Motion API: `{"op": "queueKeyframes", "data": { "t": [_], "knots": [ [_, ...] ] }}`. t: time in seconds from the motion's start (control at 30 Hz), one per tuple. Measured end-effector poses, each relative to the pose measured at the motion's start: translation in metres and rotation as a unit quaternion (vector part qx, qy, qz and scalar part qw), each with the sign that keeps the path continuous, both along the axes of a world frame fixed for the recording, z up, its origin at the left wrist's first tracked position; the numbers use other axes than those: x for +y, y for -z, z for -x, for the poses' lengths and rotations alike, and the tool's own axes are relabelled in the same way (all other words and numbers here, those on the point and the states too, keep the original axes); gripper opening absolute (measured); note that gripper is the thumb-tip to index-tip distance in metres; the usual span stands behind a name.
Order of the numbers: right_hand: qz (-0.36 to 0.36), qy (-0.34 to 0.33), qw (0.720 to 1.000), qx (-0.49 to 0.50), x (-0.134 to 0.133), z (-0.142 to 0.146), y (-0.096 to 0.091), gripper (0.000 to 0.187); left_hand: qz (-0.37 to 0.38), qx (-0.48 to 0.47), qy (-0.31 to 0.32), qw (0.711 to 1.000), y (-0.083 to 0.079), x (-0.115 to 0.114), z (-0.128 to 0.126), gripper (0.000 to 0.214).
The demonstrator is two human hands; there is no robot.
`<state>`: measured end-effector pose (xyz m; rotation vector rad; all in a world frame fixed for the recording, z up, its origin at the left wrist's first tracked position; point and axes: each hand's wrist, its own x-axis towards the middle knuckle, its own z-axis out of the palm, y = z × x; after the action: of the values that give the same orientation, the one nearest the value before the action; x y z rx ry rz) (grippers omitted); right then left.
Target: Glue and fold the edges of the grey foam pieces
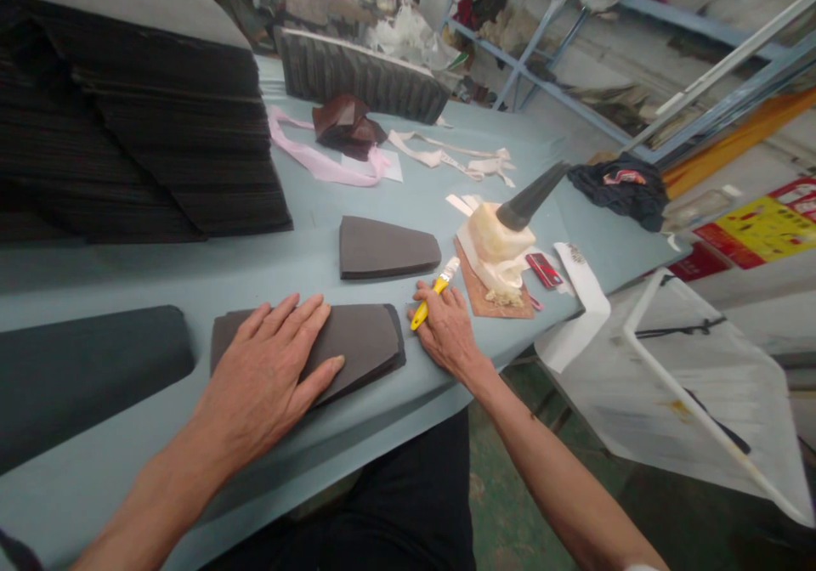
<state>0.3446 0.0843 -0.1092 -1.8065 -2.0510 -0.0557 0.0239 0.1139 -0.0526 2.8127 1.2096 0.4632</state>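
Observation:
My left hand (264,375) lies flat, fingers stretched out, on a stack of dark grey tapered pieces (363,337) near the table's front edge. Just right of that stack, my right hand (446,325) is closed around a yellow-handled paintbrush (430,301), its pale bristles pointing away from me. A second small stack of grey tapered pieces (388,250) rests a little farther back. Beyond the brush, a cream-coloured block-shaped container (494,235) with a black cone on top sits on a brown board (475,286). At the left lies a larger dark green-grey piece (82,375).
Tall piles of black sheets (140,129) stand at the back left. A row of dark pieces (363,74), a pink strip (319,163) and white strips (433,155) lie farther back. A red box (544,271) is beside the board. A white-framed bin (688,384) stands at right.

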Motion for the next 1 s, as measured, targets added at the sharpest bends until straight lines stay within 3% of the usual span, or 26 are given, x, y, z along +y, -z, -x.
{"op": "queueKeyframes", "data": {
  "t": [0.23, 0.47, 0.67, 0.8, 1.0],
  "knots": [
    [-0.033, -0.032, 0.999, 0.019, -0.006, 0.006, 0.002, 0.015, -0.011, 0.001, 0.005, 1.000, 0.003, -0.001, 0.000, 0.080],
    [-0.103, 0.011, 0.992, 0.073, -0.023, -0.003, 0.008, 0.010, 0.059, 0.032, -0.014, 0.998, -0.011, -0.006, -0.006, 0.075],
    [-0.150, 0.089, 0.979, 0.107, -0.027, -0.012, 0.027, 0.030, 0.122, -0.015, -0.029, 0.992, -0.026, -0.013, -0.005, 0.075],
    [-0.151, 0.152, 0.972, 0.098, -0.027, -0.014, 0.031, 0.032, 0.103, -0.107, -0.062, 0.987, -0.033, -0.019, 0.010, 0.072],
    [-0.174, 0.130, 0.972, 0.091, -0.032, -0.012, 0.026, 0.037, 0.010, -0.179, -0.151, 0.972, -0.028, -0.023, 0.057, 0.059]
  ]
}}
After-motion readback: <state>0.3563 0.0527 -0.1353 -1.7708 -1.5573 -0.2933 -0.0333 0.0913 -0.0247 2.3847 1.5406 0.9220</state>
